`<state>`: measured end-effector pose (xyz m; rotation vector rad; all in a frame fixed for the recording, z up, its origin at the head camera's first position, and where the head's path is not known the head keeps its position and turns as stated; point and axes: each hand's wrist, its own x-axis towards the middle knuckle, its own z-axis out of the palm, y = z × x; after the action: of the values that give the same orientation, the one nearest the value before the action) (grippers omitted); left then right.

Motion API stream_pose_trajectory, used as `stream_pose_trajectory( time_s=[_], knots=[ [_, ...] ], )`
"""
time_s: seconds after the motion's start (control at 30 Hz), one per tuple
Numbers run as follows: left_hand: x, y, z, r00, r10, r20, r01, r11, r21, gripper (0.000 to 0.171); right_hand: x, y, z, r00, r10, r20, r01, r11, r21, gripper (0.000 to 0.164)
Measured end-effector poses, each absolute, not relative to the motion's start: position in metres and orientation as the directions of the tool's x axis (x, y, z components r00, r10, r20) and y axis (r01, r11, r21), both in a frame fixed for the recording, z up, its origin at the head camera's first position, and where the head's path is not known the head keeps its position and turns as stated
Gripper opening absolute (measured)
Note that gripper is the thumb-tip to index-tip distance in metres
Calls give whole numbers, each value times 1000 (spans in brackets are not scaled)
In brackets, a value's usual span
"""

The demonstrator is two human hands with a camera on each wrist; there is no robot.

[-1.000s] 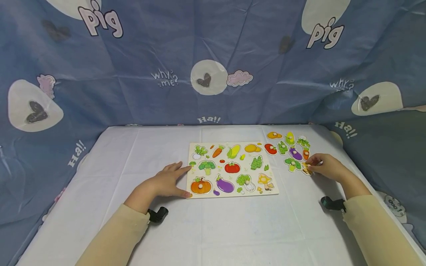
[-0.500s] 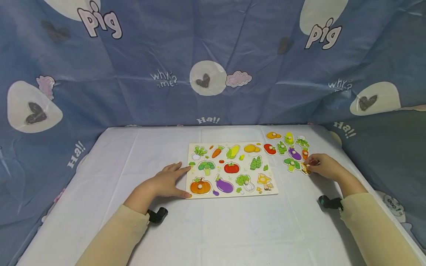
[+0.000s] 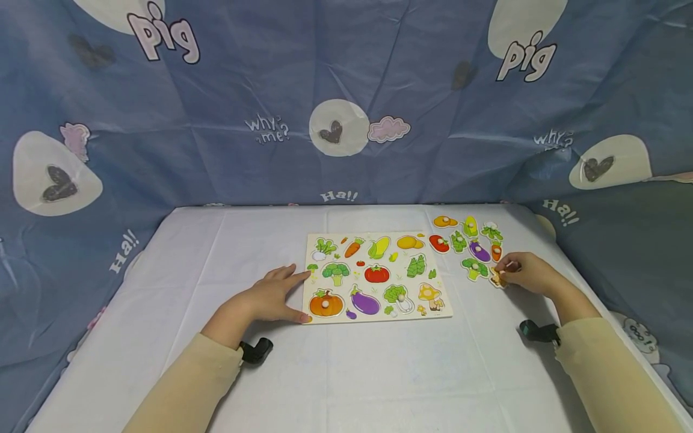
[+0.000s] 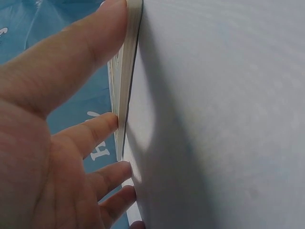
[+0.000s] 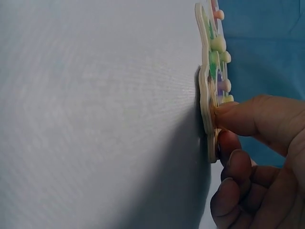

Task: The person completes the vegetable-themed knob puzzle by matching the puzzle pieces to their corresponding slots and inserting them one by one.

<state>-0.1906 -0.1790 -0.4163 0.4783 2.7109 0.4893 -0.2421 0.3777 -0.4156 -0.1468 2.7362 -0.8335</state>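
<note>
One cream rectangular wooden puzzle board [image 3: 399,269]: left hand [image 3: 271,296], fingers spread, touches its left edge. Right of board, right hand [image 3: 527,273] pinches partly hidden yellow-brown wooden piece [image 3: 494,278] beside green broccoli-shaped wooden piece [image 3: 474,270].

This looks like a small, screened-off recording set: a creased blue fabric sheet [image 3: 233,78], printed with white pebble shapes, grey hearts, pink clouds and words such as "pig" and "Ha!!", encloses the far edge and both sides of a table [image 3: 406,373] covered in smooth white cloth. A small black camera-like device [image 3: 257,350] sits at each wrist. Whether a home, office or lab lies behind the fabric cannot be told.
</note>
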Motion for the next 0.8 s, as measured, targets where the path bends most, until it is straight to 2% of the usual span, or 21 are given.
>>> stream_pose_trajectory(
  time_s=[0.8],
  knots=[
    [-190,-178,-414,-887,362,-288,239,892,384,101,-219,345,-393,-940,-311,-138,-187,811,-555,10]
  ],
)
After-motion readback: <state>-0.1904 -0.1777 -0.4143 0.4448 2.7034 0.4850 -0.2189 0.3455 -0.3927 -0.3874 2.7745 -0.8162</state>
